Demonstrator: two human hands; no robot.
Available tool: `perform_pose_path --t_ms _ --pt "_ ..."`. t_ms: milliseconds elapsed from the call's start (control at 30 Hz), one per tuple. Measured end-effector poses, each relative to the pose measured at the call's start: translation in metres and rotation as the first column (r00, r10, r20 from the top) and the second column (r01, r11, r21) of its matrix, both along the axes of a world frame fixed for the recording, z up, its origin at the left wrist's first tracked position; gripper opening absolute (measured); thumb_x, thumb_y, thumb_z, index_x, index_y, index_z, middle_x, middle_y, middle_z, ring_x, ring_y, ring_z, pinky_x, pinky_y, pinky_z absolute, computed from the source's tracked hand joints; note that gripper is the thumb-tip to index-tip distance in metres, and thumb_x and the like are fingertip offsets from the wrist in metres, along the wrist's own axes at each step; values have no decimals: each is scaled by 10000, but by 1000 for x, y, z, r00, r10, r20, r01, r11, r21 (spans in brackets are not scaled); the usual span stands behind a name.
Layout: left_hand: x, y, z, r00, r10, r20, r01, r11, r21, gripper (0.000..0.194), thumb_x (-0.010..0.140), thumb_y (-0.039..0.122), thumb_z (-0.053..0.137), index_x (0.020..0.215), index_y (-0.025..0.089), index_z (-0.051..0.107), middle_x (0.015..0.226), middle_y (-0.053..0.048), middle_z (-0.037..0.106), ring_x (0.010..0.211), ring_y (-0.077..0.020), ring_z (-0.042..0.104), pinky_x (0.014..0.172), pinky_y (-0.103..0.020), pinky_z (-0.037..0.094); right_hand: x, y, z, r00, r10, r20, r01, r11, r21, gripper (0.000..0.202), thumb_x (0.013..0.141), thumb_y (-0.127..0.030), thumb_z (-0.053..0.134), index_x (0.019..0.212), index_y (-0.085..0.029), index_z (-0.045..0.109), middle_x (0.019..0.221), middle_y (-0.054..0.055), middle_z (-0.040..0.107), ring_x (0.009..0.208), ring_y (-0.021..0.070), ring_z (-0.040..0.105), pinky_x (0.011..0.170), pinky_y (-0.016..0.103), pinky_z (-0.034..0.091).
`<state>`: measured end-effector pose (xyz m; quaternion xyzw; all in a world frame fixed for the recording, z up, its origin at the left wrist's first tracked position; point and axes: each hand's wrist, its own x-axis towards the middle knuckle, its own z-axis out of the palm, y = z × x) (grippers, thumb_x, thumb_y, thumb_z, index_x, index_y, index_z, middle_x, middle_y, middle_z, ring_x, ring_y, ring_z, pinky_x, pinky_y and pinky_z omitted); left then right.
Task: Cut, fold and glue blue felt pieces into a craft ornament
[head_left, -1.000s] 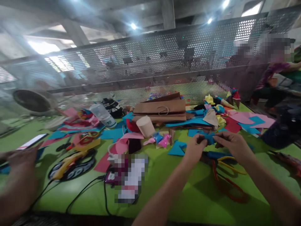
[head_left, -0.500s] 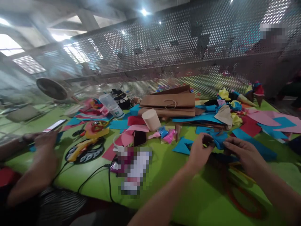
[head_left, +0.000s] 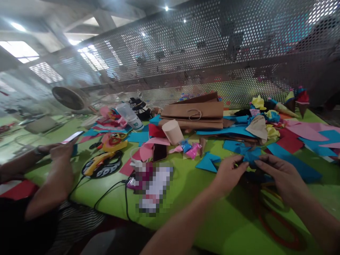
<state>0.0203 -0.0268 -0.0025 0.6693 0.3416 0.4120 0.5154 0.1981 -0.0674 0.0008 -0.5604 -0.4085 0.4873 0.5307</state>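
A small piece of blue paper (head_left: 251, 158), crumpled or folded, is pinched between my two hands above the green table. My left hand (head_left: 231, 169) grips its left side with thumb and fingers. On the other side my right hand (head_left: 278, 173) holds it the same way. Below my right hand lie scissors with orange-red handles (head_left: 281, 226), partly hidden by my hand and in shadow. A cut blue paper piece (head_left: 208, 162) rests left of my left hand. Behind my right hand spreads a larger blue sheet (head_left: 297, 163).
Brown paper (head_left: 196, 115), a cream roll (head_left: 172, 132) and wrapped sweets (head_left: 192, 149) stand further back. A glue gun (head_left: 98, 164), a phone (head_left: 156, 189) and cables lie left. At far left, a co-worker's hands (head_left: 60, 152) hold a phone. A perforated metal screen (head_left: 164, 67) borders the table.
The view has shifted slightly, so the table's things sit a little further right. My hands have drawn closer together on the blue paper, which now looks more compact.
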Motion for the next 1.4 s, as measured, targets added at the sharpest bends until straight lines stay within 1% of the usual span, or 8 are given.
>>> perform_pose_path --t_ms 200,400,633,833,1033,1167,1267,1400 --pt "2 2 -3 998 16 52 -12 998 -66 216 920 360 605 862 173 695 860 -51 684 831 -194 604 764 -286 461 -1 0 0 1000 12 -15 -13 1000 -14 317 741 -511 839 895 -259 723 810 -24 649 708 133 557 640 243 459" --pt "0 2 0 998 62 -30 -62 998 1 105 876 263 647 865 173 699 842 -32 688 801 -173 598 719 -268 440 -2 1 3 1000 -1 3 1 1000 -7 333 745 -531 829 864 -246 702 780 -27 619 681 129 539 630 249 433" --pt "-2 1 6 974 212 -84 -203 973 107 37 860 188 644 890 190 665 870 -11 687 795 -150 601 699 -250 440 0 1 -1 998 31 -57 -32 999 -17 281 794 -488 802 815 -244 664 725 -31 602 677 131 524 625 246 425" --pt "-4 0 8 994 99 40 -104 984 142 394 840 47 571 1161 240 692 1092 -24 729 984 -172 660 859 -270 497 -5 -3 3 984 113 -139 -126 988 -88 290 771 -482 820 856 -254 663 735 -34 606 661 134 548 603 253 441" --pt "-3 -1 8 982 179 54 -181 983 32 216 872 143 612 1031 207 742 972 -40 731 868 -178 644 781 -275 493 -14 -5 10 990 136 33 -138 988 62 339 769 -534 804 938 -268 680 862 -3 652 787 182 581 661 281 472" --pt "-1 -1 10 968 244 62 -243 970 -24 115 842 200 685 942 193 742 902 -40 718 811 -172 615 751 -277 476 -16 -4 7 984 134 115 -142 988 62 349 774 -561 785 943 -277 677 899 18 678 831 218 609 697 318 487" --pt "0 1 10 962 226 155 -206 969 -135 92 819 205 700 898 172 732 858 -38 707 801 -165 607 757 -280 475 -14 -3 5 989 112 99 -118 992 49 336 788 -554 777 969 -284 691 898 8 679 836 210 615 731 319 495" --pt "-1 4 7 941 192 279 -117 957 -264 129 814 268 712 886 162 725 845 -29 696 827 -161 604 821 -296 471 -11 -3 5 990 79 117 -83 996 29 323 790 -555 777 962 -290 708 868 -10 670 774 181 590 672 293 480"
